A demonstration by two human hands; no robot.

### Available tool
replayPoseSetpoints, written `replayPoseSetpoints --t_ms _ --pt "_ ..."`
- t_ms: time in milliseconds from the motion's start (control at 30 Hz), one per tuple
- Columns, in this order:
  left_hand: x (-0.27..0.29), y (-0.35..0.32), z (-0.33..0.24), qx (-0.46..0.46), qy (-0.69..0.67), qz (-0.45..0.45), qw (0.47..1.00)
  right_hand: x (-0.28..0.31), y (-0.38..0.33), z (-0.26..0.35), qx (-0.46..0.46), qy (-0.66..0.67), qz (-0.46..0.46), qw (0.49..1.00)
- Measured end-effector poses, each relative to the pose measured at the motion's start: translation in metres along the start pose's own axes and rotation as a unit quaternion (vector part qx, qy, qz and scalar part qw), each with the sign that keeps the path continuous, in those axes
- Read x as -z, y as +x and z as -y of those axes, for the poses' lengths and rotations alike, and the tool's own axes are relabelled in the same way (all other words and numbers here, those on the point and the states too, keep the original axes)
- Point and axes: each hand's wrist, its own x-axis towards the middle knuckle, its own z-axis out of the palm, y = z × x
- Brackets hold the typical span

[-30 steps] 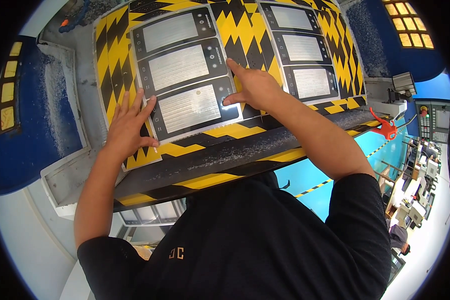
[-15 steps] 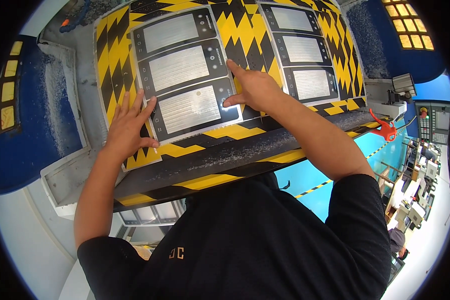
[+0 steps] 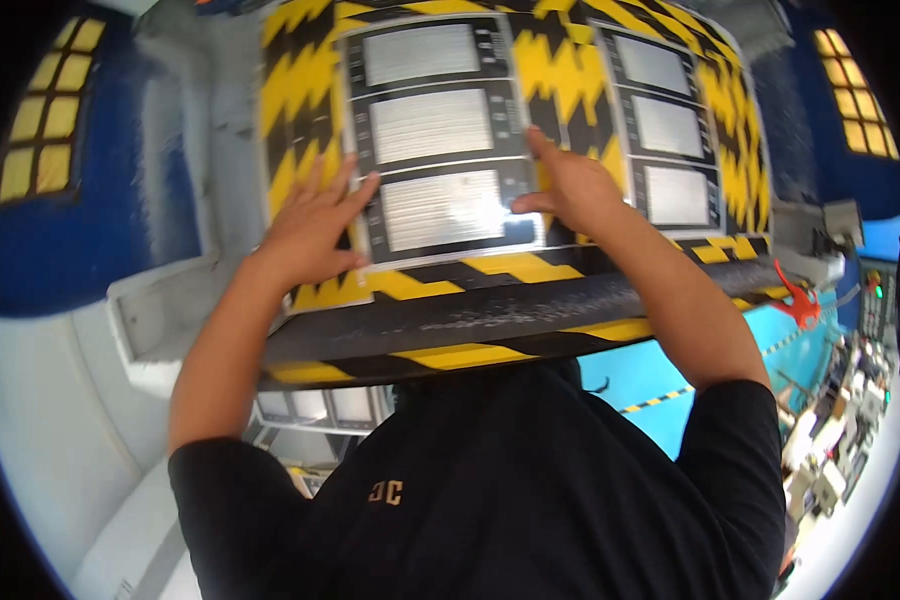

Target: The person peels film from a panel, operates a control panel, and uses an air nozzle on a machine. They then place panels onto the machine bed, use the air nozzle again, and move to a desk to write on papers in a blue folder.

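Note:
A sheet of three black-bordered panels (image 3: 442,212) with silvery, finely lined windows lies on a bed striped in yellow and black (image 3: 305,75). My left hand (image 3: 308,228) rests with fingers spread along the sheet's left edge, beside the nearest panel. At the right edge is my right hand (image 3: 582,192), its forefinger stretched forward and its thumb over the panel's dark border. Its other fingers are partly hidden beneath the hand. Neither hand is seen gripping anything. A second sheet of three similar panels (image 3: 672,125) lies farther right. Motion blurs the picture somewhat.
A dark ledge with a striped edge (image 3: 460,358) runs between my body and the bed. Blue machine walls (image 3: 40,235) with yellow-paned windows stand at both sides. A red nozzle-like tool (image 3: 798,300) hangs at the right end, near a control panel (image 3: 875,295).
The whole view has shifted, so the bed and both hands appear farther right. Both hands keep nearly the same places at the sheet's edges.

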Motion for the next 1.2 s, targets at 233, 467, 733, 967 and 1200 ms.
replayPoseSetpoints --t_ms 233,467,733,967,1200 --pt "-0.005 -0.002 0.0 0.018 0.001 -0.003 1.0 0.008 0.002 0.016 -0.054 -0.023 0.039 0.998" --pt "-0.005 0.0 0.004 0.02 0.015 0.011 1.0 0.004 0.004 0.014 -0.04 -0.04 0.021 0.998" --pt "0.0 0.0 0.001 0.031 0.018 0.04 0.999 0.005 0.003 0.018 -0.039 -0.045 0.02 0.998" --pt "-0.005 0.0 0.004 0.024 0.005 0.03 0.999 0.008 0.003 0.023 -0.054 -0.045 0.035 0.997" --pt "-0.007 0.001 0.005 0.024 0.007 0.032 0.999 0.004 0.003 0.017 -0.044 -0.047 0.028 0.998"
